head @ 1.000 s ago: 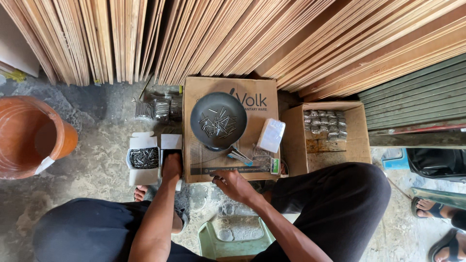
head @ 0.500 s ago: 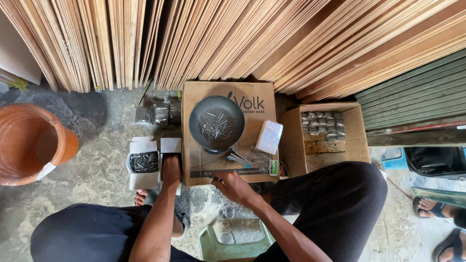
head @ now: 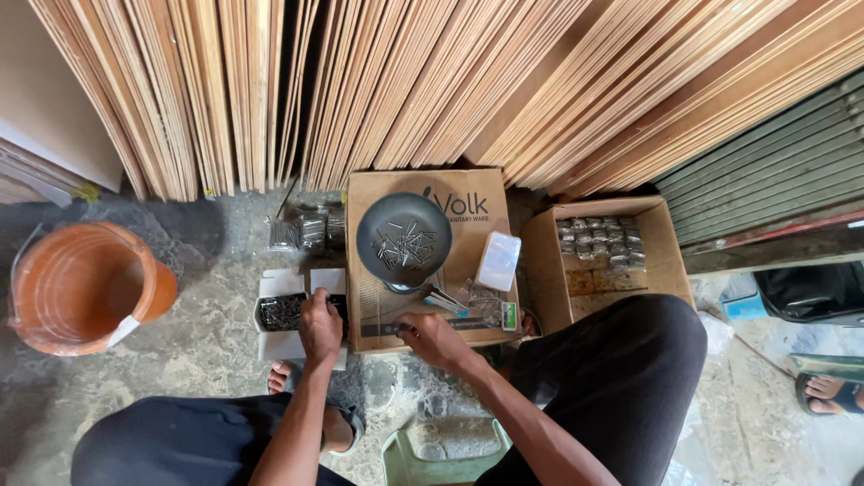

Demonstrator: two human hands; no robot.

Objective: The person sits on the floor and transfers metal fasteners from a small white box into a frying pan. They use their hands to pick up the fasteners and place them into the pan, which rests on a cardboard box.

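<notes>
The left hand [head: 319, 326] reaches into a small white box of nails [head: 286, 312] on the floor, fingers curled down among them; whether they grip any, I cannot tell. The right hand [head: 434, 337] rests on the near edge of a cardboard box [head: 477, 211], fingers narrow. A dark bowl [head: 403, 241] of nails sits on that box.

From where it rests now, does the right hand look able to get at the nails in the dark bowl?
Probably yes: the right hand rests on the cardboard box just below the dark bowl, with nothing between them.
</notes>
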